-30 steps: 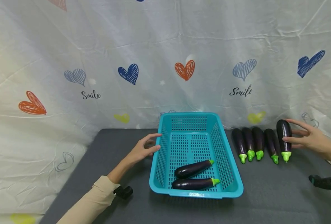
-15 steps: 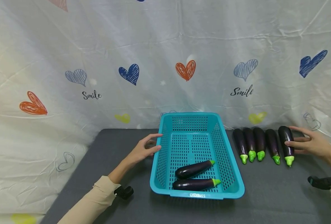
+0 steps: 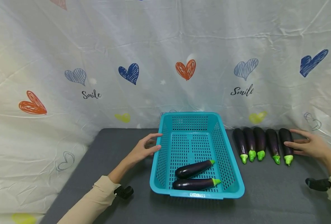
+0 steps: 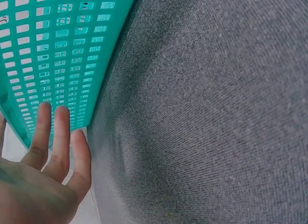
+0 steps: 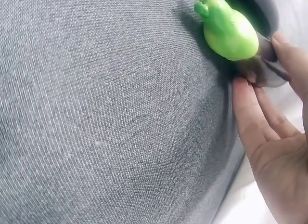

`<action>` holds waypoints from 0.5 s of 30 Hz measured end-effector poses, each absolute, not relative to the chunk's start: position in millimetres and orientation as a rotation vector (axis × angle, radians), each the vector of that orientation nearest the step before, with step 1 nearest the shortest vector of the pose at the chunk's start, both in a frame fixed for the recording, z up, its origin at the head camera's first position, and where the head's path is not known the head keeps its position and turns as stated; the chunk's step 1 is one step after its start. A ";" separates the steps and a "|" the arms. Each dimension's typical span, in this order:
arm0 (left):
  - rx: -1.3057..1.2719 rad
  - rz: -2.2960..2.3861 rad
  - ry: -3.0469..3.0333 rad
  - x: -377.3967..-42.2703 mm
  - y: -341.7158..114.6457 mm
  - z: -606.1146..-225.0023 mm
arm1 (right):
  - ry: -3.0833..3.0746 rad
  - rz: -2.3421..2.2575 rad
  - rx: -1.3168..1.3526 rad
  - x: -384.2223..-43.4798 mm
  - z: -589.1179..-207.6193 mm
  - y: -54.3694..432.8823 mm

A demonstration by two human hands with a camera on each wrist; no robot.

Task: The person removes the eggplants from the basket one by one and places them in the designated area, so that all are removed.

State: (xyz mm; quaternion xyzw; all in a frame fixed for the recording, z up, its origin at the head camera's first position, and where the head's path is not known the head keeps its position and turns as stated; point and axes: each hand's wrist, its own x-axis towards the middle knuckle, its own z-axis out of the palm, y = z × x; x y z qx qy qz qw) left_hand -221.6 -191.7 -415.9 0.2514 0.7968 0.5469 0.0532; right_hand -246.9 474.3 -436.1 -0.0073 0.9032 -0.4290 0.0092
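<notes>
My right hand [image 3: 314, 146] pinches the rightmost eggplant [image 3: 285, 138] between thumb and fingers. This eggplant lies on the table, its green cap toward me; in the right wrist view the cap [image 5: 232, 35] shows close up, fingertips along the dark body. To its left, several more eggplants [image 3: 260, 138] form a row, caps pointing the same way. My left hand [image 3: 141, 151] touches the left rim of a turquoise basket [image 3: 154, 174] with thumb and index finger. In the left wrist view, its other fingers [image 4: 60, 137] are extended beside the basket's slotted wall. Two eggplants [image 3: 193, 184] lie crosswise inside, near the front.
A dark grey cloth covers the table [image 3: 269, 199]. Behind it hangs a pale curtain [image 3: 154, 37] with printed hearts, meeting the table's back edge. The basket stands between the left hand and the eggplant row.
My right hand has lowered the eggplant onto the table at the right end of the row. The left hand and the basket have stayed put.
</notes>
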 end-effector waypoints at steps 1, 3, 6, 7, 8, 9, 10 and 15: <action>0.768 1.665 2.421 -221.5 -191.7 -415.8 | 2.831 -1.328 -0.022 -246.9 -435.7 473.5; 0.769 1.666 2.424 -221.4 -191.8 -416.0 | 2.846 -1.317 -0.028 -246.8 -434.8 471.8; 0.770 1.670 2.423 -221.6 -192.0 -416.7 | 2.862 -1.310 -0.050 -245.9 -433.4 469.2; 0.769 1.669 2.424 -221.7 -191.9 -416.8 | 2.864 -1.307 -0.055 -245.6 -433.2 468.5; 0.769 1.669 2.424 -221.7 -191.8 -416.8 | 2.870 -1.302 -0.049 -245.4 -433.3 467.8; 0.765 1.668 2.424 -221.7 -191.8 -416.8 | 2.876 -1.292 -0.053 -245.2 -433.4 467.6; 0.764 1.667 2.422 -221.6 -191.7 -416.5 | 2.886 -1.277 -0.050 -245.2 -433.7 467.3; 0.741 1.667 2.412 -221.0 -191.3 -415.1 | 2.910 -1.208 -0.064 -244.7 -436.0 469.0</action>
